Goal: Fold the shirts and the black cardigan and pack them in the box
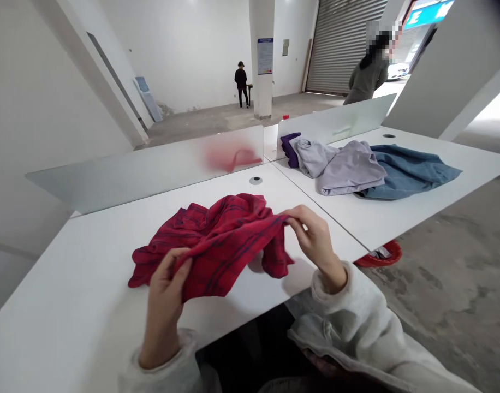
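Left hand [168,286]: pinching red-and-navy plaid cloth [233,248], left edge!
Right hand [313,234]: pinching its right end!
Cloth: stretched between them, the rest bunched just beyond.

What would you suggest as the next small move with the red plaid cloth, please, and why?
I would probably raise the left-hand grip and right-hand grip together a little, so the folds of the red plaid cloth may fall open: both pinch it, a stretch is spread between them, and the rest lies bunched on the white table.
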Demonstrator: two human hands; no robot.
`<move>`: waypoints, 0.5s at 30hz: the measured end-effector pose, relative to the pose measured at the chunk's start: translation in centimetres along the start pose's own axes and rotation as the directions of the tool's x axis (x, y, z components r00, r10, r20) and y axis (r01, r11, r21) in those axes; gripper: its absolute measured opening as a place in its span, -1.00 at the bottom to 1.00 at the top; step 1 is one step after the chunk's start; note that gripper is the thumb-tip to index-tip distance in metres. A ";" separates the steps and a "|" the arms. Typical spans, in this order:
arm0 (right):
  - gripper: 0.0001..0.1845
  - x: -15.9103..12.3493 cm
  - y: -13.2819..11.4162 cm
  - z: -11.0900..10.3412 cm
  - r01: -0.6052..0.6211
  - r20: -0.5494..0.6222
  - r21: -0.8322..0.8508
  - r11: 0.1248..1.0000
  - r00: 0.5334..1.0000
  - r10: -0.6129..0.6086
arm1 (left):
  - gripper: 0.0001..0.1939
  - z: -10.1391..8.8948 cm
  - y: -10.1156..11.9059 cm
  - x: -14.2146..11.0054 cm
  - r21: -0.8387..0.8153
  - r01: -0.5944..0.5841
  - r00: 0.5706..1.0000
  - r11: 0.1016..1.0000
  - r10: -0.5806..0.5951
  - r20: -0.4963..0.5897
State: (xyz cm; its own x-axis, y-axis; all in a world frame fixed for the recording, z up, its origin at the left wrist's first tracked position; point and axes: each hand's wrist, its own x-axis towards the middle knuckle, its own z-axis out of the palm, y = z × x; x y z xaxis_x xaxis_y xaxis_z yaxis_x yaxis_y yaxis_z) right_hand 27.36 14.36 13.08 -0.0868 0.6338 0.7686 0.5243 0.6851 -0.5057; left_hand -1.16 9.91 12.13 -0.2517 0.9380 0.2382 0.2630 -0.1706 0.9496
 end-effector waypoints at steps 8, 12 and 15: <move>-0.70 7.9 -4.7 1.7 0.367 0.035 0.060 0.928 0.929 -0.369 | -0.54 -5.7 3.3 1.9 0.461 -0.149 0.835 0.875 0.361 -0.414; -0.71 6.0 -0.5 3.6 0.213 0.085 0.114 0.970 0.971 -0.223 | -0.52 -7.7 -0.6 1.8 0.746 -0.031 0.896 0.665 0.349 -0.274; -0.72 3.3 4.1 4.7 0.104 0.355 0.078 0.991 0.926 -0.125 | -0.57 -6.9 -3.6 1.2 0.605 -0.065 0.993 0.794 0.110 -0.038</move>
State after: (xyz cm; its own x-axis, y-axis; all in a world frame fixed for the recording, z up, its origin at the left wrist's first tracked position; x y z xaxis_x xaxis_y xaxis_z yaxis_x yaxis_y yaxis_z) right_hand 25.29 20.96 11.71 -0.4470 0.6286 0.6364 0.4448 0.7734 -0.4516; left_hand -8.83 9.59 10.46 -0.2559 0.9015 0.3490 0.7885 -0.0142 0.6149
